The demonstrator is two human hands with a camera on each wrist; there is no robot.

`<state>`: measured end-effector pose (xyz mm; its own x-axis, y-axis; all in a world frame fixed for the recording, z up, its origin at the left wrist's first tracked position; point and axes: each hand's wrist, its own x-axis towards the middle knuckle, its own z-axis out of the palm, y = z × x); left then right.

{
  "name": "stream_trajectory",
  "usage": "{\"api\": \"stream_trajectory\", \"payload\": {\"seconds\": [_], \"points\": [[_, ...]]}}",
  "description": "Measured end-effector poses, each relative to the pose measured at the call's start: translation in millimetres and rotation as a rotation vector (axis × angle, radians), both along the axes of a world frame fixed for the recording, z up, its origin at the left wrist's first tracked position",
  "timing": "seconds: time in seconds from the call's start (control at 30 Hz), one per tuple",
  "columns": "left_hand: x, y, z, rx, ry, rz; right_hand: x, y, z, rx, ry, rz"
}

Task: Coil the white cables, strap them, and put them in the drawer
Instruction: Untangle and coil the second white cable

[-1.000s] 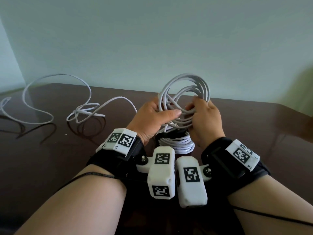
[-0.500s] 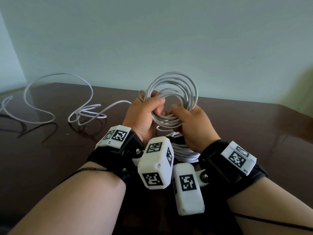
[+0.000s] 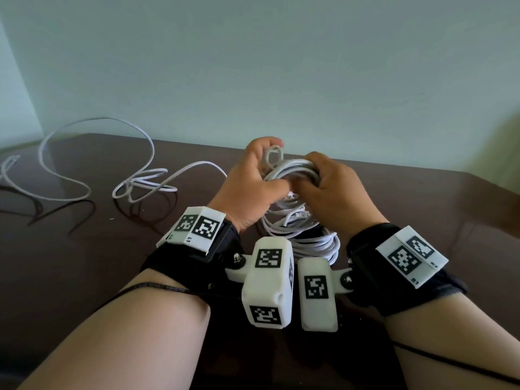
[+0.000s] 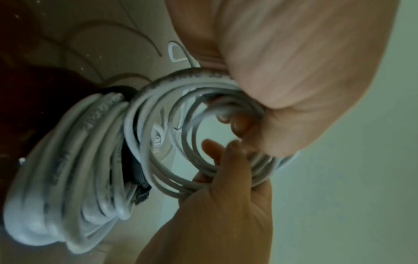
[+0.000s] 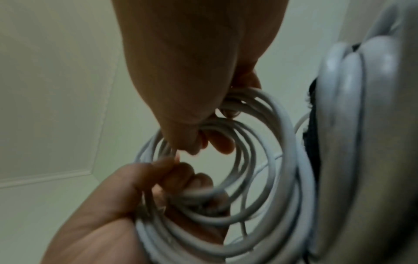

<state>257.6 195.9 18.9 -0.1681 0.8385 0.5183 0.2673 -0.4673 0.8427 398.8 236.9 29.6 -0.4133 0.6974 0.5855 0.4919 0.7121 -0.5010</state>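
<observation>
I hold a coil of white cable [image 3: 292,171] between both hands above the dark table [image 3: 70,263]. My left hand [image 3: 260,164] grips its left side, fingers curled over the strands, with a small loop poking up by the fingertips. My right hand [image 3: 319,177] grips the right side. In the left wrist view the coil [image 4: 192,135] is seen through its ring; in the right wrist view the coil [image 5: 267,160] is too. Under my hands lies a second white coil [image 3: 318,242] on the table, bound by a black strap [image 4: 138,171].
A loose white cable [image 3: 92,161] sprawls in loops over the far left of the table, and a strand of it runs toward my left hand. A pale wall [image 3: 281,66] stands just behind the table's far edge. No drawer shows.
The coil stood upright above my hands; now it is tipped over flatter and lower between them. Both hands have shifted their grip and closed further round the strands.
</observation>
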Motion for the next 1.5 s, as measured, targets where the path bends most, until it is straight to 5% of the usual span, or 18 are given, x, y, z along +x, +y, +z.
{"api": "stream_trajectory", "payload": {"seconds": [0.33, 0.57, 0.67, 0.9, 1.03, 1.3, 1.5], "points": [[-3.3, 4.2, -4.3, -0.002, -0.07, 0.002, -3.5, 1.1, -5.3, -0.287, 0.409, -0.029], [-1.4, 2.0, -2.5, -0.071, 0.001, 0.01, -11.0, -6.3, -4.3, -0.618, 0.801, 0.132], [-0.4, 1.3, -2.8, -0.022, -0.066, 0.057, -17.5, -8.6, -6.0, -0.697, 0.824, 0.236], [0.6, 2.2, -3.0, 0.025, -0.221, 0.151, -14.4, -6.6, -5.6, -0.645, 0.61, 0.237], [-2.8, 2.8, -2.6, 0.01, -0.043, 0.281, -9.6, -3.3, -8.4, -0.305, 0.421, 0.006], [-7.8, 3.9, 1.7, -0.054, 0.363, 0.331, -2.5, -2.7, -1.1, 0.244, 0.172, -0.107], [0.7, -3.9, 4.1, 0.006, 0.483, 0.241, -2.9, -0.5, 2.1, 0.246, -0.171, -0.194]]}}
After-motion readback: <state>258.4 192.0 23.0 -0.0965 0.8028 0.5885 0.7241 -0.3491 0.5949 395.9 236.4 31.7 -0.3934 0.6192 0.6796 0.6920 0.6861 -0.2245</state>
